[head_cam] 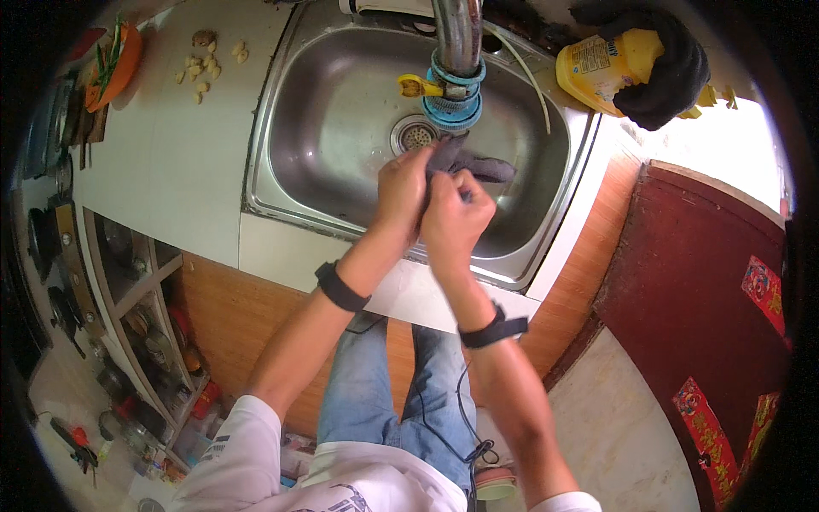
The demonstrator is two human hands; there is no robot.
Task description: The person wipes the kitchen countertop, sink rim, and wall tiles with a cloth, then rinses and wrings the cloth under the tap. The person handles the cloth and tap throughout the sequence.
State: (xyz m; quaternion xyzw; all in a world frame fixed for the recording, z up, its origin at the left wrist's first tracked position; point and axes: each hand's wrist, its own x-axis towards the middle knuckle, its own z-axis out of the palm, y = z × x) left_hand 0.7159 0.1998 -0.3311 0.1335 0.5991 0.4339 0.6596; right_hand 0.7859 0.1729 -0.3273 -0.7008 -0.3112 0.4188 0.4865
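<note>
Over the near part of the stainless steel sink (333, 115), just below the tap (452, 96), both hands hold a dark grey cloth (483, 168). My left hand (404, 185) grips it from the left side. My right hand (457, 214) is closed on it in a fist, close against the left. Part of the cloth sticks out beyond the hands to the upper right. The drain (417, 136) shows partly behind the left hand. The tap has a yellow lever handle (419, 86) and a blue fitting. No running water can be made out.
Peeled garlic cloves (203, 66) lie on the counter (179, 160) left of the sink, near an orange bowl (121, 67) with green vegetables. A yellow plastic bottle (595, 72) with a black cloth (672, 80) over it lies at the back right. A dark red door (697, 256) stands at the right.
</note>
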